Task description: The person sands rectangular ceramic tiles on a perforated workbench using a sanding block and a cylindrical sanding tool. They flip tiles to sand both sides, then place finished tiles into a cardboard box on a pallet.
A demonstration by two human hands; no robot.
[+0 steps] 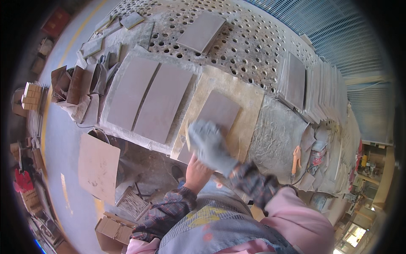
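lower left, cardboard box (102,240), top open, brown flat pieces stacked inside. next, bucket (120,171) mostly behind a leaning pinkish-brown board (98,165), contents hidden. on the table (268,139), two long tiles (165,101) lie flat side by side, narrow gap between, long axes tilted from lower left up to upper right. left hand (198,173), bare, is at the near end of the middle tile (220,109); its fingers are mostly hidden under the glove, can't tell how far open or what it grips. right hand (209,146), in a grey glove, lies over the middle tile, fingers curled; can't tell if anything is held in it. hands are together, right in front of left. middle tile lies flat on a tan mat (253,103), far end pointing away and to the right, long axis tilted like the two long tiles. farther back, another tile (201,30), same tilt. right side, a flat stack (294,80) of tiles beside a row (325,91) of tiles on edge. nearer, orange-handled tool (296,156) at the table edge.
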